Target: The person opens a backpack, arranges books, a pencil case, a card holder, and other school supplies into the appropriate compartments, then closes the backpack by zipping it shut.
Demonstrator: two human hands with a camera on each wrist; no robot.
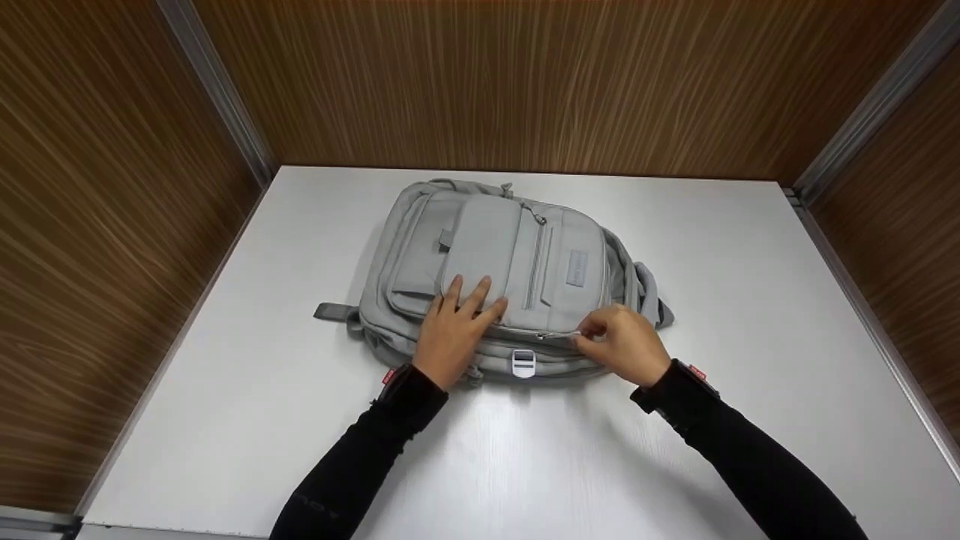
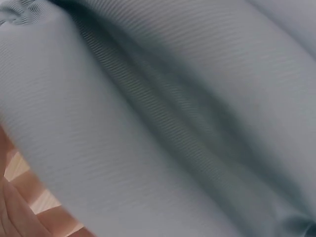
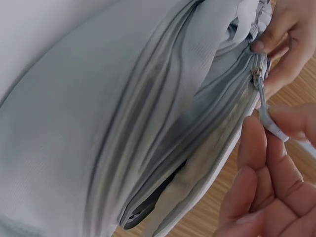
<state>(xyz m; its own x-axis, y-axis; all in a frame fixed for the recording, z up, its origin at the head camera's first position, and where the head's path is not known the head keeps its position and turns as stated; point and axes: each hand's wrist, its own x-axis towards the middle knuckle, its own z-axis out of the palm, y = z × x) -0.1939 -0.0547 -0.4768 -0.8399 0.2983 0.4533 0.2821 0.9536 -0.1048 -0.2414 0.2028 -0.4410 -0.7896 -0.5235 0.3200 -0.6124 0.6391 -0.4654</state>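
A grey backpack (image 1: 480,240) lies front side up on a white table, its top end toward the right. My left hand (image 1: 452,334) rests with spread fingers on the near edge of its front. To the right, my right hand (image 1: 624,346) pinches a zipper pull (image 3: 270,124) between thumb and finger. In the right wrist view the zipper slider (image 3: 256,76) sits close to the left hand, and the pocket (image 3: 197,163) gapes along the zipper's unfastened stretch. Grey fabric (image 2: 207,74) fills most of the left wrist view, with part of a hand at lower left.
Wood-grain panels (image 1: 525,90) enclose the white table (image 1: 750,300) at the back and both sides. A strap end (image 1: 334,311) sticks out left of the bag. A white buckle (image 1: 523,363) lies on the bag's near side, between the two hands.
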